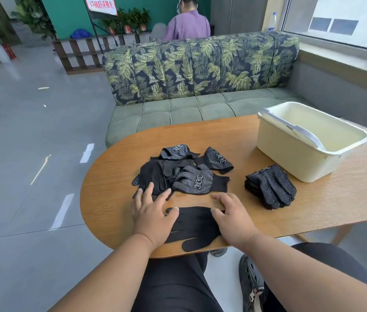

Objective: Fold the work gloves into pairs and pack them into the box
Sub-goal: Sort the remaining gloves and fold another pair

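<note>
Flattening a black glove [192,224] at bottom centre for folding, left hand [153,218] and right hand [234,218] press spread-fingered; loose gloves [182,171] above, box [310,140] upper right.

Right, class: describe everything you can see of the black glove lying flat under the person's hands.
The flat glove is plain black, of soft knit-looking fabric, with no dots showing on its upper face. It lies spread on the wooden table near the front edge, fingers pointing left, thumb jutting toward the person. The left hand presses its fingertip end and the right hand rests on its cuff end. It lies apart from the loose gloves behind it.
</note>
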Action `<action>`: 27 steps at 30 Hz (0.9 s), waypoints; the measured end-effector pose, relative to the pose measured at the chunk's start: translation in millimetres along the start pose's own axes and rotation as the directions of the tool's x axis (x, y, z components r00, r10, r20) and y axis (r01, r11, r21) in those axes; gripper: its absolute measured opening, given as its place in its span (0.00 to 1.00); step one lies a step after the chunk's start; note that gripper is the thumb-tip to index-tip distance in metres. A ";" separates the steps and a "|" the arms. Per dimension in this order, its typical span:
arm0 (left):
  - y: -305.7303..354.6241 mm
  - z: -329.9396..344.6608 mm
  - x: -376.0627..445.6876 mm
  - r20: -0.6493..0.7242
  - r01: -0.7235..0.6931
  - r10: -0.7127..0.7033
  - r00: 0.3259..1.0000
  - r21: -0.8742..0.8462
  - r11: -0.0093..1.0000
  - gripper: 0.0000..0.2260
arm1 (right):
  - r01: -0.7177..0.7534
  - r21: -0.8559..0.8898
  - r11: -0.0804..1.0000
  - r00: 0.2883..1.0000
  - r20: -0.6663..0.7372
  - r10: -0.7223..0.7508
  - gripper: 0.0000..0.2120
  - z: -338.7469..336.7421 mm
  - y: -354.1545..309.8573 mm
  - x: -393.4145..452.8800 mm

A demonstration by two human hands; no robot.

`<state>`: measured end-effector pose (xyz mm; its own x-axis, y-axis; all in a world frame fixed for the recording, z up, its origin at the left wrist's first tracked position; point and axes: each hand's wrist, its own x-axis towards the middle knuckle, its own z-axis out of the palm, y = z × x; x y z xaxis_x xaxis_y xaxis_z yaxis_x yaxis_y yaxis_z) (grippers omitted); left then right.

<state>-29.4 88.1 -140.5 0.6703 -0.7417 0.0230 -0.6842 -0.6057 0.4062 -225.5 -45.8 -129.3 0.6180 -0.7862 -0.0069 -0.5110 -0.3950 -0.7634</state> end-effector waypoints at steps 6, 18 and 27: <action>1.4 -1.3 15.3 0.062 0.011 -0.020 0.998 0.137 0.990 0.29 | 0.099 -0.082 0.992 0.995 0.010 -0.098 0.15 1.0 6.9 -3.7; -8.5 -7.5 24.1 0.074 -0.045 0.029 0.997 0.219 0.975 0.30 | 0.117 -0.075 0.990 0.993 -0.010 -0.118 0.13 2.7 11.7 -4.1; -3.9 -31.9 25.4 -0.214 -0.058 0.027 0.976 -0.139 0.989 0.19 | 0.139 -0.065 0.988 0.990 -0.003 -0.140 0.13 1.0 14.1 -4.7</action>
<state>-0.6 80.8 -112.4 0.6976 -0.6790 0.2288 -0.6752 -0.5161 0.5269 -235.1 -47.2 -140.7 0.6816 -0.7246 0.1015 -0.4578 -0.5306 -0.7133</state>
